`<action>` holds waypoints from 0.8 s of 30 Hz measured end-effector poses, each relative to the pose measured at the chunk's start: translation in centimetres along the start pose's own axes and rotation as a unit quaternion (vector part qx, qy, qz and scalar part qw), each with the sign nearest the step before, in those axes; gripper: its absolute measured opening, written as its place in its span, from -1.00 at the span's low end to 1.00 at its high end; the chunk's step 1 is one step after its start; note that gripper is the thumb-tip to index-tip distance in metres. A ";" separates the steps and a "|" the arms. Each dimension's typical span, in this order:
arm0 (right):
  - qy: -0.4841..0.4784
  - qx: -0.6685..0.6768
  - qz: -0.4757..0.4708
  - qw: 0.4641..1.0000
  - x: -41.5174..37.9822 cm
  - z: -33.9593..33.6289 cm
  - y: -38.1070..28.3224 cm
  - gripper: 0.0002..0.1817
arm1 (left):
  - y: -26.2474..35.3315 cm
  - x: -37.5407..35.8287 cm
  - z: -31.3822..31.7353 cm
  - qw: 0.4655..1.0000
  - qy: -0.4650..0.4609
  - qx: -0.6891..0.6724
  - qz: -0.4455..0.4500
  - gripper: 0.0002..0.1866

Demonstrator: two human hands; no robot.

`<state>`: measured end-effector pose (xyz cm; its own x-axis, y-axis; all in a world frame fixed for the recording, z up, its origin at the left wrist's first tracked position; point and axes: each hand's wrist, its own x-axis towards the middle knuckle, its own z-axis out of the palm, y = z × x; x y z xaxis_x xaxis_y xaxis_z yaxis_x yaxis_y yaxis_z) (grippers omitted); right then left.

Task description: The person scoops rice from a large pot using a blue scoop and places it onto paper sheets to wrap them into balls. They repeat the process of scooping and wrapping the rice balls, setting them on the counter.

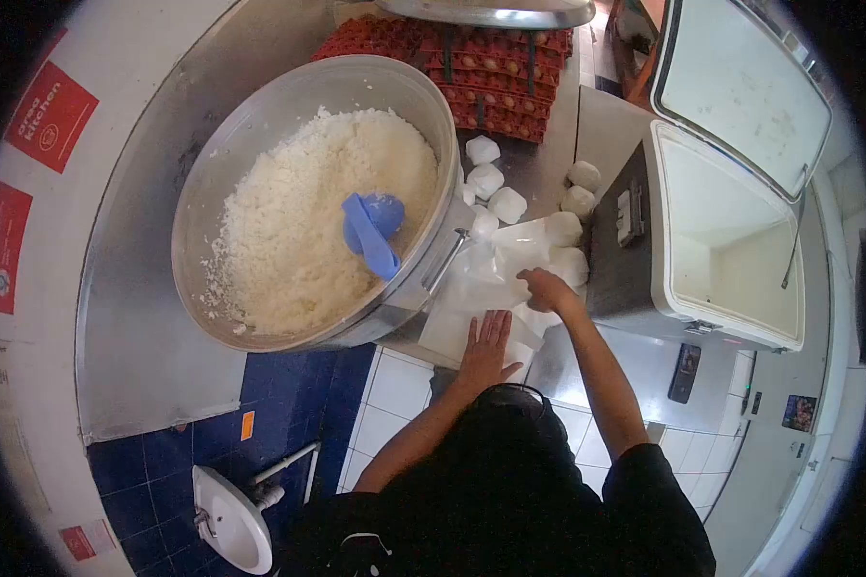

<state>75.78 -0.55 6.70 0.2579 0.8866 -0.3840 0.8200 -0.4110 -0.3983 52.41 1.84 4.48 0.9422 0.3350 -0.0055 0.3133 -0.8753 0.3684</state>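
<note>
My left hand (488,351) lies flat with its fingers stretched out on a stack of white paper sheets (443,329). Just right of it, my right hand (547,288) is closed, its fingertips pinching the edge of a white sheet (502,258). Beyond both hands, several white paper-wrapped bundles (507,204) sit on the counter, with more bundles (568,264) along the box side. To the left, a big metal pot (447,125) holds a heap of white rice (298,221). A blue scoop (370,231) is sunk in the rice.
Red egg trays (500,82) are stacked behind the pot, near a metal lid (491,12). A cooler box (625,212) stands on the right with its lid (741,82) raised. A phone (684,373) lies on the metal surface. A white sink (231,519) is at the lower left.
</note>
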 end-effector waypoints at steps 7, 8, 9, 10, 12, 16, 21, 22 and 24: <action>0.087 -0.064 -0.104 0.989 -0.7 1.1 -4.1 -0.56 | -1.2 -0.1 1.0 0.998 0.048 -0.035 0.023 0.13; 0.163 -0.052 -0.123 0.978 -1.0 2.7 -3.4 -0.59 | -1.1 -0.4 1.4 0.997 0.058 -0.035 0.021 0.13; 0.159 -0.057 -0.123 0.978 -1.3 3.0 -3.5 -0.59 | -1.1 -0.4 1.6 0.997 0.061 -0.041 0.019 0.13; 0.155 -0.054 -0.096 0.982 -1.5 3.5 -4.0 -0.58 | -1.1 -0.5 1.7 0.996 0.070 -0.045 0.020 0.10; 0.194 -0.075 -0.071 0.975 -2.0 5.8 -4.4 -0.54 | -1.1 -0.3 1.9 0.994 0.090 -0.054 0.031 0.07; 0.143 -0.146 -0.046 0.978 -2.4 11.2 -6.2 -0.33 | -2.2 -0.5 4.3 0.992 0.088 -0.070 0.053 -0.07; 0.147 -0.027 -0.038 0.988 -4.9 9.4 -7.4 -0.19 | -4.5 -0.8 3.3 0.996 0.031 -0.020 0.076 -0.14; 0.121 0.032 -0.039 0.991 -4.9 8.8 -7.1 -0.13 | -5.0 -1.1 3.2 0.996 0.035 -0.021 0.075 -0.14; 0.130 0.033 -0.045 0.990 -5.5 8.0 -7.4 -0.14 | -5.5 -1.5 1.4 0.987 0.129 -0.094 -0.018 -0.23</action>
<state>64.23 -4.11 5.11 0.3153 0.9413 -0.1205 0.8122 -0.3333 -0.4788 49.41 5.66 1.13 0.8615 0.4638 0.2066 0.2959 -0.7893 0.5381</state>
